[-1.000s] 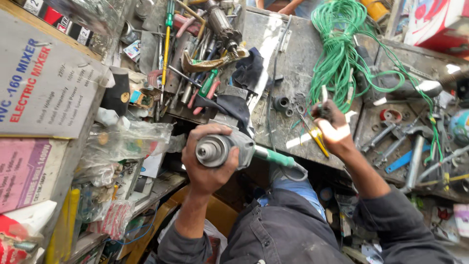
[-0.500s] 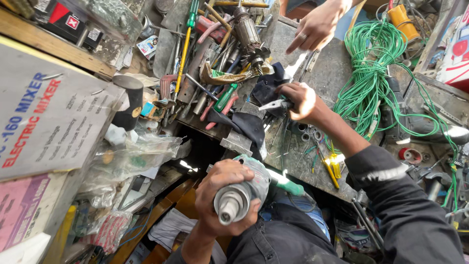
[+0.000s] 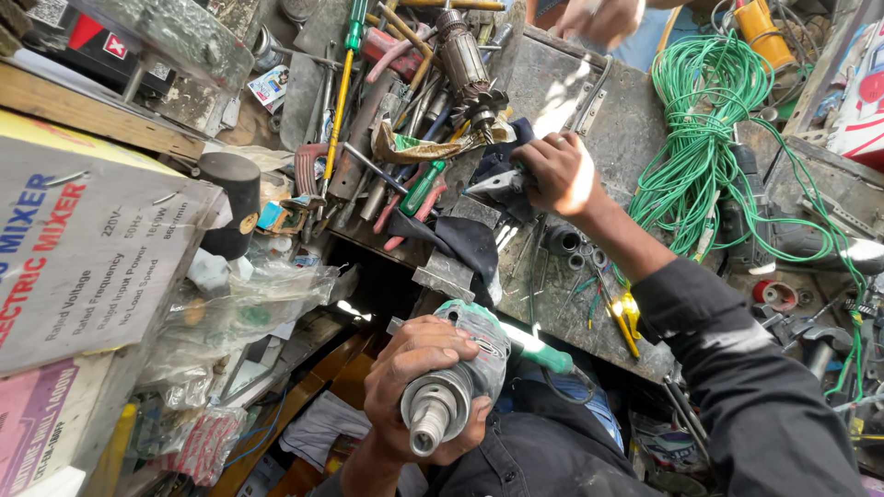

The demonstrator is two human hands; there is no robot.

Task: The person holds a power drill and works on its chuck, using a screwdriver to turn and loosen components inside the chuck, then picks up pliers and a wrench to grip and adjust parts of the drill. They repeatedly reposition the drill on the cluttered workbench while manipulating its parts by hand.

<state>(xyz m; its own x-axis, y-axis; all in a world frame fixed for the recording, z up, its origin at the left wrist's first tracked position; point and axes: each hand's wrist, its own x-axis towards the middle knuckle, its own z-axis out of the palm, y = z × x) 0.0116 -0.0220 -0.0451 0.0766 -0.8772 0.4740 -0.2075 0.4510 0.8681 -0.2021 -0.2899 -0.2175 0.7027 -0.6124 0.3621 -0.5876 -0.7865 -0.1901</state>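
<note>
Below, a grey-green drill (image 3: 456, 382) was gripped in the left hand (image 3: 419, 382), its metal spindle pointed at the camera. Farther up, a small metal tool (image 3: 493, 181) on the cluttered workbench (image 3: 589, 101) was grasped by the right hand (image 3: 557, 172), beside green wire (image 3: 704, 147).

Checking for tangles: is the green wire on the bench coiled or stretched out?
Coiled: the green wire lies in a loose bundle of loops on the workbench.

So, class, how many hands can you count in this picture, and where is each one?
3. The left hand grips the power tool low in the middle; the right hand reaches onto the bench; another person's hand is at the top edge. More may be hidden.
</note>
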